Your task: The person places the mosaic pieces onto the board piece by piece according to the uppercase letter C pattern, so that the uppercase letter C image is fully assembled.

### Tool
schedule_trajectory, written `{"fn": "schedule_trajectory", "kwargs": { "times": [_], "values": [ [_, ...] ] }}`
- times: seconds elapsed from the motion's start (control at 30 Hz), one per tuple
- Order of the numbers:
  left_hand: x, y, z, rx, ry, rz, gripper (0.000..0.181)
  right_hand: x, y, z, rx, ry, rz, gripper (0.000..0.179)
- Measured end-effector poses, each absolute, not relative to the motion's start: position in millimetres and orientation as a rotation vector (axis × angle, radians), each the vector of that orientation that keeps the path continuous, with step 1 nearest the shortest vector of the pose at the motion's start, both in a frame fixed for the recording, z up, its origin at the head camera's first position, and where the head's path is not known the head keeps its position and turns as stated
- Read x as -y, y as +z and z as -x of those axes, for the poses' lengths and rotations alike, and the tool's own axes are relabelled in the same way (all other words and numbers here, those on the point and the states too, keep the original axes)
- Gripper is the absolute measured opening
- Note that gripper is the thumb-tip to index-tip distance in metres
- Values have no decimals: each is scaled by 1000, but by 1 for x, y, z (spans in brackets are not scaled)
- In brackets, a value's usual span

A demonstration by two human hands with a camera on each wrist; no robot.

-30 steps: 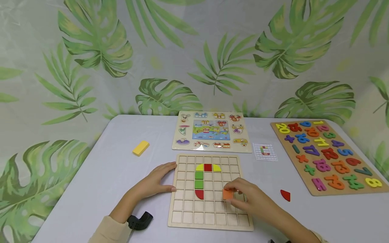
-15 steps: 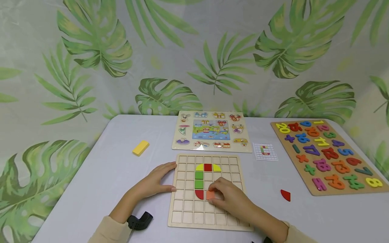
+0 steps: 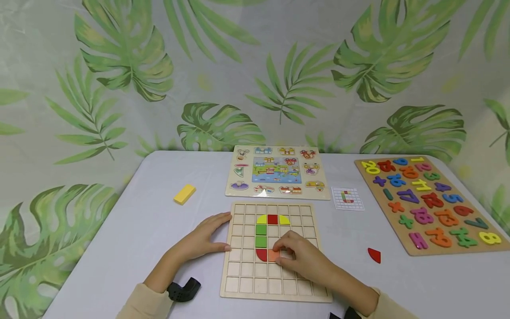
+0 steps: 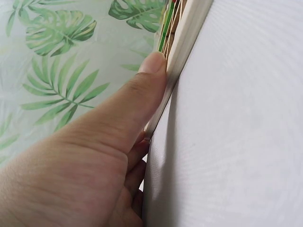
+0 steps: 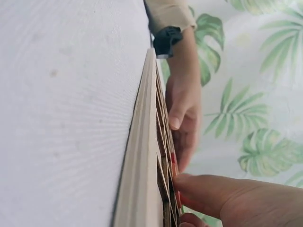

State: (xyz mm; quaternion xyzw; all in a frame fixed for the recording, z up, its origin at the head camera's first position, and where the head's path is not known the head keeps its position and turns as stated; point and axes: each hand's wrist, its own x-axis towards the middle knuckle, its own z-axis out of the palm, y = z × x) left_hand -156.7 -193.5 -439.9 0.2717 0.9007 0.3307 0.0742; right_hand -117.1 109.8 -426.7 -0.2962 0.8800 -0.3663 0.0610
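The wooden grid board (image 3: 251, 283) lies on the table. In its cells sit two yellow corner pieces, a red square (image 3: 272, 220), two green squares (image 3: 260, 235) and a red rounded piece (image 3: 261, 255). Beside that rounded piece, my right hand (image 3: 300, 257) pinches an orange square tile (image 3: 272, 255) with thumb and fingertips, low in its cell. My left hand (image 3: 205, 235) rests along the board's left edge, fingers extended. The left wrist view shows its thumb (image 4: 152, 64) against the board's side. In the right wrist view, the right fingertips (image 5: 187, 179) touch the board's face.
A red quarter piece (image 3: 374, 255) lies right of the board, a yellow block (image 3: 185, 194) to the far left. Behind stand a picture peg puzzle (image 3: 259, 155) and a small pattern card (image 3: 347, 207). A number board (image 3: 402, 241) is at the right.
My right hand has carried the orange square leftward across the board and lowered it into the cell beside the red rounded piece. The left hand has stayed still.
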Motion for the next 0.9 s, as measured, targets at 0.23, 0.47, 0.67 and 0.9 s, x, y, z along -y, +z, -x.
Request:
{"fn": "schedule_trajectory", "kwargs": {
  "times": [0.23, 0.47, 0.67, 0.9],
  "values": [
    [194, -441, 156, -2709, 996, -810, 85, -125, -411, 114, -2642, -1028, 859, 39],
    [193, -441, 158, -2708, 983, -815, 85, -169, -392, 104, -2931, -950, 876, 47],
    [193, -440, 157, -2708, 985, -796, 86, -216, -389, 92, -3163, -852, 850, 49],
    [193, -441, 157, -2706, 981, -782, 85, -257, -408, 88, -3153, -775, 554, 51]
  ]
}}
